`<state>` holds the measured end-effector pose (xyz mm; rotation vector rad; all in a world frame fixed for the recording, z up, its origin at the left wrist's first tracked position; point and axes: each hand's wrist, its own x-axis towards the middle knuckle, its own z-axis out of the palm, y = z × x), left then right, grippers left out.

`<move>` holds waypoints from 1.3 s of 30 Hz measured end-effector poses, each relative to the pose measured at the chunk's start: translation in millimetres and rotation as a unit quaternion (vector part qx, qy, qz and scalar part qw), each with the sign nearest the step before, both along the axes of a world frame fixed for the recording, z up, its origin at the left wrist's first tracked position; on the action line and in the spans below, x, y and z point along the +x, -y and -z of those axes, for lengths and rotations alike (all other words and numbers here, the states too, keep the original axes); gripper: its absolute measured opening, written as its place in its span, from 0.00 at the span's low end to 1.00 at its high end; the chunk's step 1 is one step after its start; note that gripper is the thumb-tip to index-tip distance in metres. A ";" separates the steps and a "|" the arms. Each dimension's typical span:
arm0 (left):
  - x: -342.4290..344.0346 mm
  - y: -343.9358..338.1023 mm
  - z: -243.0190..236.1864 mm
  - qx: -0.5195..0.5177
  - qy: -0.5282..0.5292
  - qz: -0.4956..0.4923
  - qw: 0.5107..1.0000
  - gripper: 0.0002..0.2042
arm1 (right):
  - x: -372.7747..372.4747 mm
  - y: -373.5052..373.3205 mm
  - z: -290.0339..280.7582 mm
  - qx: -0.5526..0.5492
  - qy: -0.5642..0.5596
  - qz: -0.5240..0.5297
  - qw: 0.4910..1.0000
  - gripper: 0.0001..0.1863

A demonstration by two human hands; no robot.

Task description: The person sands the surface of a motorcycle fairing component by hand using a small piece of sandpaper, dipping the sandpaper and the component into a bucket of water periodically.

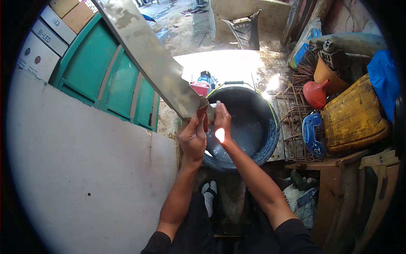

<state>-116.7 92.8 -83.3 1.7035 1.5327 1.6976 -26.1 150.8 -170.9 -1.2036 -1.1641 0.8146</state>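
Note:
A long grey panel [148,55] with patchy, worn paint runs from the upper left down to my hands, over the rim of a dark tub. My left hand [193,137] is closed at its lower edge, with a folded reddish-brown sheet that looks like sandpaper [203,115] between the fingers and against the panel. Close on its right, my right hand [222,122] grips the panel's narrow end, thumb upward; some of its fingers are hidden. Beneath the hands stands the round black tub [270,148], with greyish water [247,127] in it.
Behind the tub are a pink container [200,88] and a blue bottle [205,77]. A white wall [93,169] and green panelled door [91,70] border the left. At right are a rusty metal rack [292,127], red funnel [316,93], yellow jerrycan [355,118] and wooden stand [338,190].

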 end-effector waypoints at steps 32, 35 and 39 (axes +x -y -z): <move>-37.6 28.2 -117.3 0.111 0.135 0.116 0.978 0.10 | 71.3 -6.8 -139.8 0.051 -0.002 0.018 0.999 0.33; -34.3 27.7 -116.7 0.125 0.146 0.093 0.977 0.10 | 80.5 11.9 -174.8 0.036 -0.012 0.073 0.997 0.34; -45.9 31.9 -108.0 0.137 0.148 0.093 0.975 0.14 | 110.9 19.4 -200.2 -0.017 0.039 0.095 0.995 0.36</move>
